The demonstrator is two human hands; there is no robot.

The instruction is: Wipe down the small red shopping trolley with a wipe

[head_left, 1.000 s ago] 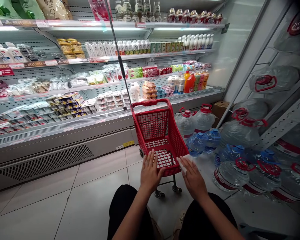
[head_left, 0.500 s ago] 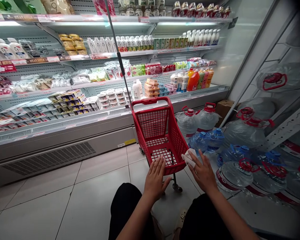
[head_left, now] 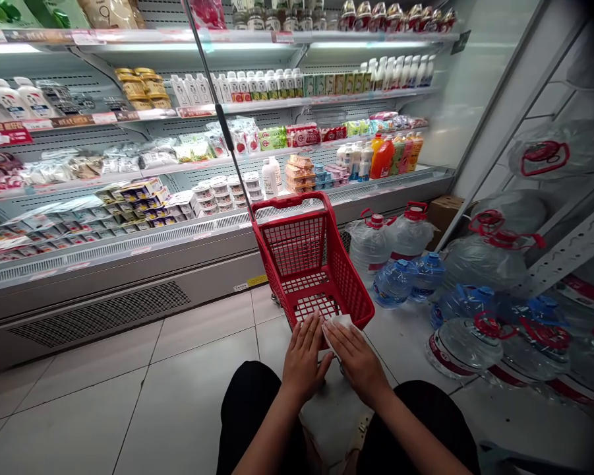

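Observation:
A small red shopping cart (head_left: 346, 267) with a latticed basket stands before me, its near rim at my hands. My left hand (head_left: 302, 356) lies over that near rim with fingers stretched out, holding nothing. Close beside it, my right hand (head_left: 356, 363) keeps a crumpled white cloth (head_left: 343, 320) under its fingers against the same rim; whether it is cloth or paper tissue is hard to tell. Much of the cloth is hidden by the fingers. A thin dark pole (head_left: 225, 128) rises from the cart's far left corner.
A chilled display case (head_left: 217, 267) with cartons, tubs and bottles runs behind the cart. To the right, large water jugs (head_left: 467, 346) and smaller blue-capped bottles (head_left: 395, 284) stand on the tiled floor (head_left: 103, 389). My dark-clad knees (head_left: 250, 402) flank my forearms.
My right hand has moved left with the white cloth, from the rim's right corner to beside my left hand. The cart and pole have shifted slightly left; my left hand has barely moved.

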